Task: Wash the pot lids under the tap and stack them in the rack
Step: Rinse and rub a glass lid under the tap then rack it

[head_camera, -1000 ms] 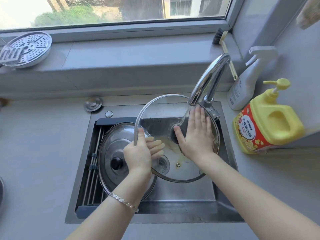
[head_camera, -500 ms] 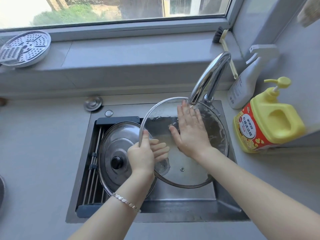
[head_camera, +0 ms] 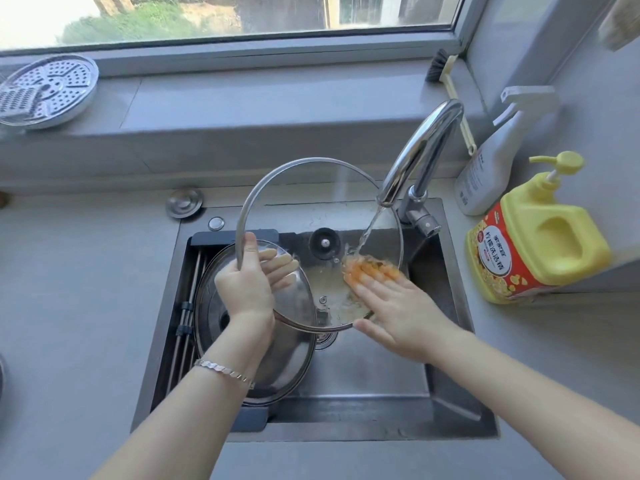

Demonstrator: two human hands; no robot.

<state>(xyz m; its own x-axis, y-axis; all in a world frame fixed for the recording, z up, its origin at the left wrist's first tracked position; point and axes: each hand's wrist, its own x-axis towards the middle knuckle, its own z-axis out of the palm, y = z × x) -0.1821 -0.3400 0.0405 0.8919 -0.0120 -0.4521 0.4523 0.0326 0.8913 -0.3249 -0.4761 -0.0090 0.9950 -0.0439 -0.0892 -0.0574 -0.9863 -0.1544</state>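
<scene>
The right hand (head_camera: 391, 306), flat with fingers straight, has slid from the middle of the glass lid (head_camera: 311, 195) to its lower right edge, fingers behind the wet glass beneath the tap (head_camera: 420, 147) stream. The left hand (head_camera: 247, 282) grips the left rim, and the lid is now tipped steeper. Rinsing seems unfinished. The second lid (head_camera: 287, 358) lies on the rack (head_camera: 188, 296), below the left hand.

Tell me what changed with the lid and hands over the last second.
The lid shifted left and up. The right hand slid from under the tap down to the lid's lower right edge. The left hand kept gripping the left rim; the other lid stayed put.
</scene>
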